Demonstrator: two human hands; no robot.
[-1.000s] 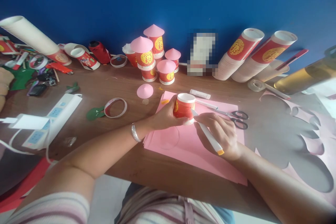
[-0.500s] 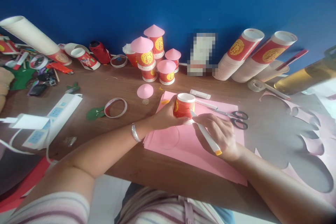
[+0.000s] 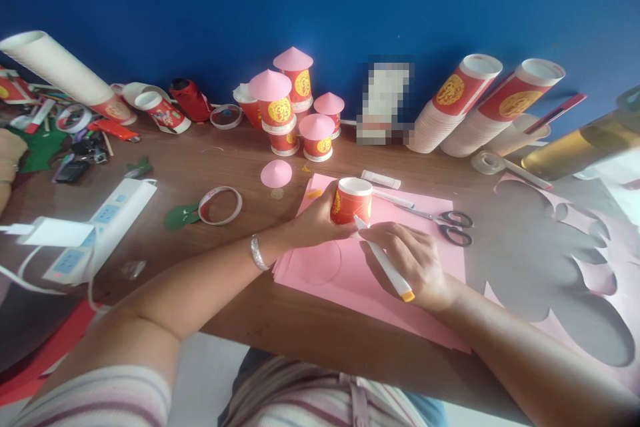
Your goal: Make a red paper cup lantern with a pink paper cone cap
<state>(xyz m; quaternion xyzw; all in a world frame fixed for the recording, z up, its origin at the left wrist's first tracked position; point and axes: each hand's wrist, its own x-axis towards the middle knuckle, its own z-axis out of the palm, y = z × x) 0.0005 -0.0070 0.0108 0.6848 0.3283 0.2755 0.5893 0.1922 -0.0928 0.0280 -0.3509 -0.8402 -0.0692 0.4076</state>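
Observation:
My left hand is closed around a small red paper cup with a gold emblem, which stands on a stack of pink paper sheets. My right hand grips a white pen with an orange end. The pen's tip touches the paper at the cup's base, on its near side. A faint traced circle shows on the pink paper to the left of the pen.
Scissors and a white glue stick lie beyond the cup. Several pink-roofed cups stand at the back, cup stacks lean at right. A tape roll, a pink cone and a power strip lie left.
My right hand and the pen have slid leftward around the near side of the cup's base. My left hand and the cup have stayed in place.

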